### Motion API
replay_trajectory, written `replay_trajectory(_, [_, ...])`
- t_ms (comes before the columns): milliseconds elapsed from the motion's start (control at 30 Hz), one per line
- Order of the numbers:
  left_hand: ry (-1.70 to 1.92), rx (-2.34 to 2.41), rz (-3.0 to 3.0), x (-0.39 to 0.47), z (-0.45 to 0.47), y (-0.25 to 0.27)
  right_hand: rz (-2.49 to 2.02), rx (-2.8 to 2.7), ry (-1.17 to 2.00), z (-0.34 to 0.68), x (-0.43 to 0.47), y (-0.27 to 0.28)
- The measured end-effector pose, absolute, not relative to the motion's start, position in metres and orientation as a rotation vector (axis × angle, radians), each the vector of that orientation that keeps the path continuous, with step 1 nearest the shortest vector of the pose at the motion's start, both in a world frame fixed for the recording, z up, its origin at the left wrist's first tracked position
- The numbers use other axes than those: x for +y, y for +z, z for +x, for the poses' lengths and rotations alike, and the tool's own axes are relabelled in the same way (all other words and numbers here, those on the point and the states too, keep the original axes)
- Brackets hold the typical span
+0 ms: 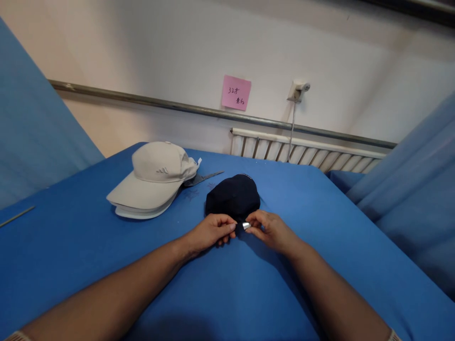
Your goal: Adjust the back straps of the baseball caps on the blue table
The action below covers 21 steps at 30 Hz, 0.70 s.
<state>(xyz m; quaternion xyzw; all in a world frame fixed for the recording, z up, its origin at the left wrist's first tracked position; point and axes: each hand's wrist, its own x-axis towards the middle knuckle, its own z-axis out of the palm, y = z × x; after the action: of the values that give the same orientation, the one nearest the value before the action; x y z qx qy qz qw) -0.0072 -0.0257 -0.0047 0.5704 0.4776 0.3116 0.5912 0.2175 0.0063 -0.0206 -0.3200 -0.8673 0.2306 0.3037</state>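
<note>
The head view shows us two bare arms [135, 284] reaching in from the bottom, with a bit of striped sleeve [18, 336] at the corner. The arms lie over a big table [241, 303] with a smooth blue cover. In the middle we see the left hand [215, 228] and the right hand [272, 230], very near each other. The left fingers are pinched together on a small dark strap [239, 227]. The right fingers are pinched too, thumb against fingertip, on a shiny clip [246, 226] at the right side of that strap. Just past the hands sits a dark cap [233, 196], round side up, on the table. Far over on the left edge we see a thin stick [17, 217]. To the left of the dark cap, and apart from it, is a pale cap [156, 163] with little dark marks on its front. Its brim points to the left and toward us, and another pale brim [142, 213] peeks out under it. Behind it lies a grey pointy piece [204, 178]. A blue curtain [39, 113] hangs on the left, and one more blue drape [419, 203] hangs on the right. Past the table we see a white radiator [270, 148] and a long metal bar [159, 104]. On the pale wall [170, 42] is a pink note [236, 93] with handwriting, and right of it a socket [294, 91] with a cord [292, 128] hanging down.
</note>
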Motion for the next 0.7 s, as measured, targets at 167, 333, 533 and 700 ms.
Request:
replay_trajectory(167, [0.722,1.130,1.345,-0.026,-0.006,-0.005,-0.877,-2.367,0.635,0.216,0.005,-0.022])
replay_trajectory(333, [0.737,1.150,1.358,-0.026,-0.005,-0.008,-0.842,-2.415,0.519,0.216,0.005,-0.019])
replay_trajectory(533, [0.800,1.233,1.407,-0.029,-0.001,-0.008,-0.774,-2.311,0.482,0.217,0.007,-0.015])
replay_trajectory(700, [1.013,1.360,1.772,-0.036,0.000,0.002,-0.712,-2.196,0.438,0.216,0.007,-0.016])
